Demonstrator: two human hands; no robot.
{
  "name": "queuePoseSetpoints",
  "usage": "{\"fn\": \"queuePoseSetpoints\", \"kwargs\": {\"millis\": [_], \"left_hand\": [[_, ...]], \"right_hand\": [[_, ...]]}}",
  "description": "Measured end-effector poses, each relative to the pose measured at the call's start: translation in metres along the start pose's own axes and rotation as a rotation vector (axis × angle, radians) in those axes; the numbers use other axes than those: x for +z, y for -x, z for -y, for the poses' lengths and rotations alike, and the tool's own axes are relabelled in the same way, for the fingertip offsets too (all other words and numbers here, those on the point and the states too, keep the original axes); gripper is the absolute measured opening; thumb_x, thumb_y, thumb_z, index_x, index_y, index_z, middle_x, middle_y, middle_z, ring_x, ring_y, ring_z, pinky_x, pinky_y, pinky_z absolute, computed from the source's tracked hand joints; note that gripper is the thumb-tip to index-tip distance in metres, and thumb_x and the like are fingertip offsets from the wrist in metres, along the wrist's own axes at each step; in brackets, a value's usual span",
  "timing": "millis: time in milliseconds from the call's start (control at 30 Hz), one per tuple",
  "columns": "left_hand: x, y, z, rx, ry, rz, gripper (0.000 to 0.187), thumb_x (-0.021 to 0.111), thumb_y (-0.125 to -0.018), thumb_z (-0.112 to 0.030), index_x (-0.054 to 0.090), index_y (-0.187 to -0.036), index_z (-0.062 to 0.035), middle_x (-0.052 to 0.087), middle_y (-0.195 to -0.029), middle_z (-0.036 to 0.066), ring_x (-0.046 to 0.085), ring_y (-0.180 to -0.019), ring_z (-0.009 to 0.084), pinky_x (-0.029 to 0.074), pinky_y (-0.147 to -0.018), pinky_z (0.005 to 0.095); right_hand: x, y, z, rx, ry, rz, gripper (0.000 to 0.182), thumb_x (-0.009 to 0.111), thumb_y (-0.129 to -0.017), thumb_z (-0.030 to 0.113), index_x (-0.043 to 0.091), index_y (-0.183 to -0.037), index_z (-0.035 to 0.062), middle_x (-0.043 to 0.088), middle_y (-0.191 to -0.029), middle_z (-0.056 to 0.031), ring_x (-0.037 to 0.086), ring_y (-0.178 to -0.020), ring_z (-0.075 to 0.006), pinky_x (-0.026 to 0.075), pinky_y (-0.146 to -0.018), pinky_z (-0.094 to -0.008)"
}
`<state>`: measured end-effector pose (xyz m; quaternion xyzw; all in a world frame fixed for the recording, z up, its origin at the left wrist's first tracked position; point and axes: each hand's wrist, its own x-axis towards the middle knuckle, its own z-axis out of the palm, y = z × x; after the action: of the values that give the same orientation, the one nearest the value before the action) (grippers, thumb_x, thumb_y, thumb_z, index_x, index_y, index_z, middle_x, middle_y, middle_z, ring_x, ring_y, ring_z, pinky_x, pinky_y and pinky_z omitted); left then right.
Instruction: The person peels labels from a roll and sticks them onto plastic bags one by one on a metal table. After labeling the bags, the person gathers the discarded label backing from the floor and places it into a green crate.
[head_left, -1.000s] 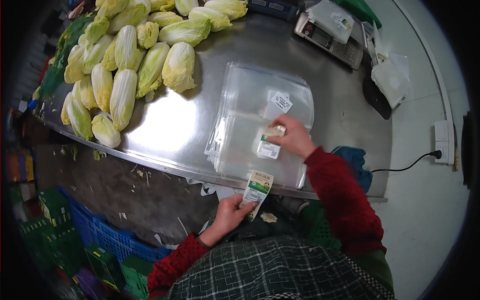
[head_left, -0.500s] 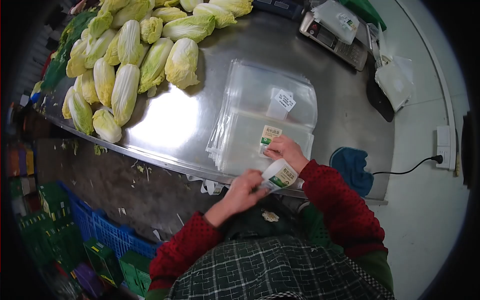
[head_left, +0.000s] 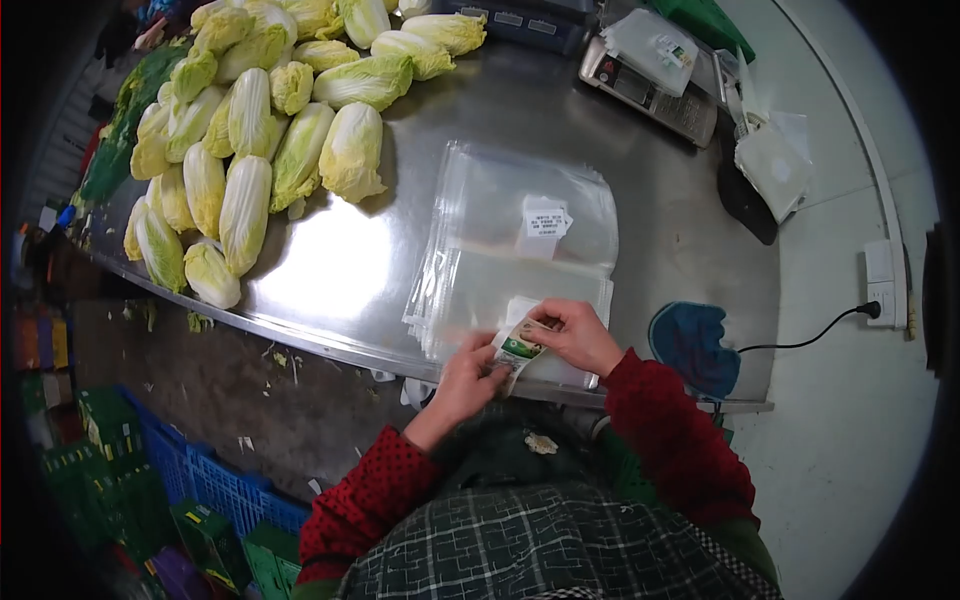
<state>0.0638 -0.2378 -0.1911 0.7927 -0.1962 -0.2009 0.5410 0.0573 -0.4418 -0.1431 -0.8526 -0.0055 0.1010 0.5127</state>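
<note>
Both my hands meet over the near part of a stack of clear plastic bags [head_left: 470,265]. Pinched in my left hand [head_left: 462,380] is a strip of printed labels [head_left: 520,345] in beige and green. My right hand [head_left: 578,337] has its thumb and fingers closed on the upper end of that strip. A pale piece [head_left: 516,308] shows just behind the strip; its print cannot be made out. Farther up the stack lie white tags with black text [head_left: 545,222].
Napa cabbages [head_left: 248,120] are heaped at the table's far left. A scale [head_left: 650,95] with bags on it stands at the far right. A blue cloth [head_left: 690,345] lies near the right edge, beside a black cord [head_left: 800,330]. Blue and green crates [head_left: 215,480] sit on the floor.
My right hand has left the label on the bag and come to the strip in my left hand. The strip, curled before, is now held between both hands. The view has shifted slightly.
</note>
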Motion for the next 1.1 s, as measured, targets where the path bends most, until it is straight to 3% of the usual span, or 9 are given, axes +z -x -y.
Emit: {"fn": "queuePoseSetpoints", "kwargs": {"millis": [33,167,267,333,533,700,800,967,1100], "left_hand": [[0.002,0.002,0.001,0.173,-0.053,-0.130,0.015,0.067,-0.079,-0.011,0.063,-0.089,-0.0006,0.062,-0.082,0.013,0.059,-0.084,0.0293,0.046,-0.073,0.0391],[-0.010,-0.005,-0.023,0.057,0.238,0.051,0.012,0.068,-0.081,-0.006,0.067,-0.092,-0.0014,0.062,-0.085,0.006,0.058,-0.080,0.0139,0.045,-0.071,0.0280],[-0.012,0.012,-0.036,-0.334,0.206,-0.003,0.014,0.073,-0.080,-0.010,0.065,-0.080,0.0019,0.060,-0.067,-0.001,0.049,-0.063,0.0030,0.041,-0.055,0.0223],[-0.009,0.029,-0.022,-0.315,0.324,-0.070,0.021,0.075,-0.078,-0.017,0.068,-0.078,0.0027,0.060,-0.058,0.004,0.048,-0.054,0.0046,0.040,-0.048,0.0259],[-0.031,0.073,-0.018,-0.466,0.295,-0.046,0.018,0.073,-0.081,-0.010,0.070,-0.092,0.0042,0.069,-0.079,0.005,0.058,-0.068,0.0046,0.048,-0.061,0.0219],[-0.022,0.092,-0.019,-0.270,0.269,0.138,0.017,0.071,-0.082,-0.012,0.067,-0.091,0.0007,0.063,-0.083,0.006,0.060,-0.076,0.0121,0.048,-0.066,0.0260],[-0.021,0.079,-0.030,-0.098,0.328,0.139,0.017,0.068,-0.083,-0.010,0.065,-0.097,-0.0005,0.062,-0.096,0.010,0.061,-0.088,0.0202,0.048,-0.073,0.0312],[-0.019,0.060,-0.018,0.045,0.150,0.241,0.018,0.068,-0.078,-0.008,0.064,-0.094,-0.0019,0.061,-0.092,0.012,0.057,-0.092,0.0326,0.047,-0.077,0.0370],[-0.012,0.029,-0.015,0.184,-0.014,0.268,0.012,0.065,-0.076,-0.008,0.062,-0.087,-0.0031,0.061,-0.093,0.013,0.055,-0.097,0.0318,0.046,-0.081,0.0401]], "right_hand": [[0.004,0.006,0.002,0.061,-0.080,-0.013,0.018,0.069,-0.080,0.011,0.066,-0.095,0.0002,0.066,-0.078,-0.0079,0.059,-0.067,-0.0144,0.049,-0.063,-0.0290],[0.019,0.018,0.012,-0.143,0.106,-0.092,0.014,0.069,-0.080,0.011,0.068,-0.089,0.0002,0.065,-0.073,-0.0116,0.061,-0.061,-0.0156,0.048,-0.058,-0.0287],[0.021,0.021,0.016,-0.193,0.105,-0.111,0.013,0.069,-0.081,0.011,0.068,-0.086,-0.0010,0.066,-0.071,-0.0114,0.061,-0.061,-0.0150,0.049,-0.058,-0.0281],[0.006,0.009,0.028,-0.179,0.108,-0.185,0.011,0.068,-0.081,0.010,0.068,-0.084,-0.0012,0.065,-0.070,-0.0105,0.061,-0.061,-0.0136,0.048,-0.058,-0.0272],[-0.044,-0.044,0.023,-0.130,-0.039,-0.305,0.010,0.068,-0.082,0.008,0.066,-0.087,-0.0006,0.066,-0.075,-0.0074,0.060,-0.071,-0.0065,0.046,-0.063,-0.0223],[0.005,-0.050,-0.035,-0.006,0.386,-0.080,0.056,0.081,-0.060,0.030,0.057,-0.105,0.0067,0.058,-0.094,-0.0119,0.055,-0.094,-0.0344,0.045,-0.080,-0.0427],[0.010,-0.053,-0.031,-0.168,0.654,-0.398,0.057,0.082,-0.058,0.033,0.056,-0.103,0.0091,0.056,-0.089,-0.0104,0.055,-0.091,-0.0324,0.044,-0.076,-0.0429],[0.028,-0.016,-0.041,-0.189,0.581,-0.116,0.035,0.079,-0.062,0.029,0.060,-0.085,0.0103,0.055,-0.082,-0.0056,0.054,-0.085,-0.0300,0.044,-0.072,-0.0427],[0.022,-0.023,-0.048,-0.160,0.430,-0.035,0.017,0.070,-0.074,0.025,0.063,-0.071,0.0100,0.059,-0.076,-0.0049,0.056,-0.082,-0.0282,0.045,-0.069,-0.0418]]}}
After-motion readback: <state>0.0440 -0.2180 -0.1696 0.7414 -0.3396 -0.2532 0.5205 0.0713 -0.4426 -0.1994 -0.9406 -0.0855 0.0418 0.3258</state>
